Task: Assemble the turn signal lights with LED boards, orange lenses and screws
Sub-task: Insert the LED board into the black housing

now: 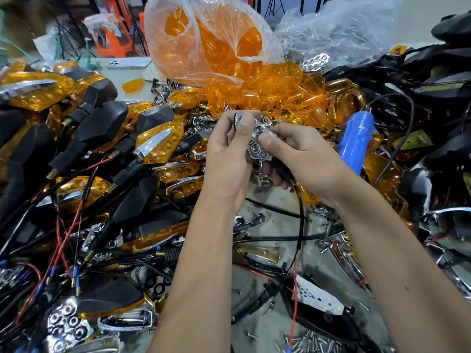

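Note:
Both hands hold one turn signal unit at the middle of the view, its chrome honeycomb reflector [258, 146] facing me. My left hand [226, 159] grips the unit's left side, thumb over the top. My right hand [303, 159] pinches the right side, thumb pressed on the reflector. A black cable with a red wire [300, 225] hangs down from the unit. A white LED board [316, 298] lies on the table below my right forearm. Loose orange lenses [267, 95] are heaped behind the hands, and screws [305, 340] are scattered at the bottom edge.
Finished black-and-orange signals [107, 133] pile up on the left. A plastic bag of orange lenses [204, 47] stands at the back. A blue electric screwdriver [355, 141] rests to the right of my hands. Black housings [438, 98] crowd the right side. Chrome reflectors [66, 324] lie at bottom left.

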The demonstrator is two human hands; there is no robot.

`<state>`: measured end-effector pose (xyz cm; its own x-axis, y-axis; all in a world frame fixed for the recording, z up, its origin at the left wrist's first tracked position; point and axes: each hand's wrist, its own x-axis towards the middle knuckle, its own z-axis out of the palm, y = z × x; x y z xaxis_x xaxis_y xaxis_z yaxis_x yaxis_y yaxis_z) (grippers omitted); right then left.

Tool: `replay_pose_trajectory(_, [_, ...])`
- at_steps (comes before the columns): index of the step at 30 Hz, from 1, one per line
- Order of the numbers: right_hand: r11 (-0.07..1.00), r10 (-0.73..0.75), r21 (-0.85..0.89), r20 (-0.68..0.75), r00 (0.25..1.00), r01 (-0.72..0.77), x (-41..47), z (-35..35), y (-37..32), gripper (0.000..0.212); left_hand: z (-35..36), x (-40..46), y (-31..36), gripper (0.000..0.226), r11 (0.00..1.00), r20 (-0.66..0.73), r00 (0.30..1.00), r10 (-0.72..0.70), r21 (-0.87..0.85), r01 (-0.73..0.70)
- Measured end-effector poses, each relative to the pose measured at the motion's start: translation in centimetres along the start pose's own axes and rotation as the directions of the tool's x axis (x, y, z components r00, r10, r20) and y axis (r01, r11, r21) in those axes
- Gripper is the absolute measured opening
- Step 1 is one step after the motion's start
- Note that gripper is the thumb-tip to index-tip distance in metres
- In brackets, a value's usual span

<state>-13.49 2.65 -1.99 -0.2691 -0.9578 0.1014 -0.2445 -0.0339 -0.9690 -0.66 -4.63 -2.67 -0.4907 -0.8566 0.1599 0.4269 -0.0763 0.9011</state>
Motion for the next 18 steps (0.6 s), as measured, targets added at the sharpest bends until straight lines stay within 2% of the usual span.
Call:
replay_pose_trajectory(3, [0.998,-0.042,-0.053,-0.043,0.998,0.039,0.0,-0.6,0.1,0.021,-0.6,0.4,-0.2,0.008,0.987,-0.040,0.999,0.034,0.158,-0.028])
replay_pose_trajectory(7, [0.999,-0.052,0.010,-0.063,0.997,0.053,0.0,-0.7,0.2,0.015,-1.4,0.5,-0.2,0.013,0.992,-0.067,0.998,0.000,0.125,0.008])
replay_pose_trajectory(12, [0.997,-0.011,0.078,-0.016,1.000,0.012,0.0,-1.0,0.4,0.016,-1.5,0.4,-0.1,0.021,0.988,-0.076,0.996,0.040,0.153,-0.028])
replay_pose_trajectory(18, [0.994,-0.006,0.107,0.023,1.000,0.004,-0.2,-1.1,0.3,0.015,-1.4,0.5,-0.5,0.019,0.979,-0.068,0.995,0.079,0.193,-0.065])
